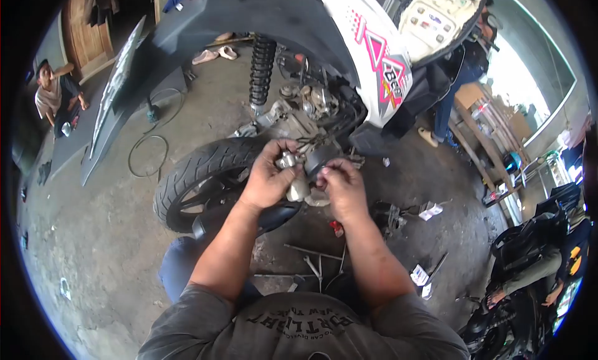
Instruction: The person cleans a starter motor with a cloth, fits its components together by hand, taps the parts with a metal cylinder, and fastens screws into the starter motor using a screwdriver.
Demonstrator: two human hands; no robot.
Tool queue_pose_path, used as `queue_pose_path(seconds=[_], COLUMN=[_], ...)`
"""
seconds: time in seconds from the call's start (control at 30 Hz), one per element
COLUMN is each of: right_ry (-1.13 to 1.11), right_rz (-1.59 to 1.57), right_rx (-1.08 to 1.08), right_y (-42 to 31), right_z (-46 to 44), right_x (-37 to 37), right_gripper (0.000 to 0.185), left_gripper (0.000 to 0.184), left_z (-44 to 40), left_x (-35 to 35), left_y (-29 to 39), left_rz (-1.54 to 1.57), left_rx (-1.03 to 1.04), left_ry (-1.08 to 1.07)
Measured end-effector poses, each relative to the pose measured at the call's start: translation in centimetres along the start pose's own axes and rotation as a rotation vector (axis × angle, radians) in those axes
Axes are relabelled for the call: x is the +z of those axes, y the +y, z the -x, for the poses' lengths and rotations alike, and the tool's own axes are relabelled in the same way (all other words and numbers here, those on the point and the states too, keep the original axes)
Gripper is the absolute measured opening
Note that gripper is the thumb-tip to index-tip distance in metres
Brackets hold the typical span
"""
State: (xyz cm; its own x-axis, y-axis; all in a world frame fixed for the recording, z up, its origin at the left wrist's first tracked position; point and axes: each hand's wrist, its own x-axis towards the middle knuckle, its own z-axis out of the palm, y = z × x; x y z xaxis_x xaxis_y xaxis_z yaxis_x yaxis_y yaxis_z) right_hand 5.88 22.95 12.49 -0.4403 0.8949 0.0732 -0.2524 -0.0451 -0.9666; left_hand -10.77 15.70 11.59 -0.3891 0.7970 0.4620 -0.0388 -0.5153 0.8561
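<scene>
My left hand (269,178) is wrapped round a silver metal part (299,188) with a rounded cylindrical body and a narrower fitting at its top. I cannot tell exactly which part it is. Just to the right, my right hand (344,187) has its fingers pinched together; whatever lies between them is too small to make out. Both hands are in front of a partly dismantled scooter's engine (311,120). Below and left of them is the rear wheel (180,189) with its black tyre.
The scooter's white and pink body panel (380,55) and black shock absorber (262,73) rise ahead. Metal tools (317,266) lie on the concrete floor near my legs. A person (56,95) sits at far left. Another motorcycle (517,291) stands at lower right, with a person's hand (496,298) beside it.
</scene>
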Motion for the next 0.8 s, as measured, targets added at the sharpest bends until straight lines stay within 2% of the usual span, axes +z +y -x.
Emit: queue_pose_path(seconds=[0.03,0.1,0.17,0.2,0.27,0.3,0.37,0.43,0.53,0.6,0.63,0.7,0.73,0.77,0.8], right_ry=[0.014,-0.234,-0.340,-0.317,-0.460,-0.455,-0.661,-0.868,-0.943,-0.883,-0.868,-0.845,-0.851,-0.878,-0.887], right_rz=[-0.016,-0.155,-0.046,-0.071,0.321,0.306,0.807,1.316,1.786,1.834,1.815,1.774,1.764,1.758,1.769], right_rx=[0.024,0.215,0.428,0.463,0.616,0.633,0.676,0.671,0.617,0.610,0.581,0.537,0.507,0.467,0.461], right_y=[-0.1,-0.4,-0.7,0.1,2.0,3.0,4.8,7.4,18.7,23.6,25.9,30.7,33.1,34.9,36.5], right_z=[0.1,0.7,1.4,1.6,1.2,0.8,-0.3,-1.8,-4.7,-5.3,-5.6,-5.6,-6.3,-7.6,-8.1], right_x=[-1.2,-4.5,-8.1,-10.1,-13.7,-14.8,-16.4,-18.1,-23.0,-23.3,-22.8,-21.8,-20.7,-18.7,-17.2], right_gripper=[0.008,0.008,0.013,0.013,0.018,0.018,0.022,0.026,0.032,0.033,0.033,0.034,0.034,0.034,0.035], left_gripper=[0.035,0.037,0.036,0.035,0.033,0.030,0.028,0.022,0.023,0.023,0.027,0.033,0.029,0.026,0.030], left_z=[0.0,0.2,0.6,0.9,2.1,3.0,5.4,8.1,11.1,13.7,14.4,14.0,14.5,13.3,12.5], left_x=[-0.2,-1.1,-2.0,-2.2,-3.2,-3.9,-5.7,-7.5,-5.9,-6.1,-6.9,-7.5,-6.1,-5.0,-4.5], left_y=[0.6,1.2,2.4,2.9,4.5,4.8,5.1,4.7,3.4,0.3,-0.2,-1.9,-3.2,-2.1,-1.7], left_rz=[-0.011,-0.133,-0.043,-0.075,-0.056,-0.059,-0.069,0.094,0.283,0.134,-0.004,0.005,0.145,0.100,0.111], left_rx=[-0.029,-0.051,-0.127,-0.089,-0.245,-0.276,-0.316,-0.455,-0.536,-0.571,-0.650,-0.876,-0.607,-0.787,-0.773], left_ry=[-0.006,0.006,0.021,0.087,0.192,0.212,0.232,0.164,0.305,0.334,0.181,-0.080,-0.058,-0.123,-0.181])
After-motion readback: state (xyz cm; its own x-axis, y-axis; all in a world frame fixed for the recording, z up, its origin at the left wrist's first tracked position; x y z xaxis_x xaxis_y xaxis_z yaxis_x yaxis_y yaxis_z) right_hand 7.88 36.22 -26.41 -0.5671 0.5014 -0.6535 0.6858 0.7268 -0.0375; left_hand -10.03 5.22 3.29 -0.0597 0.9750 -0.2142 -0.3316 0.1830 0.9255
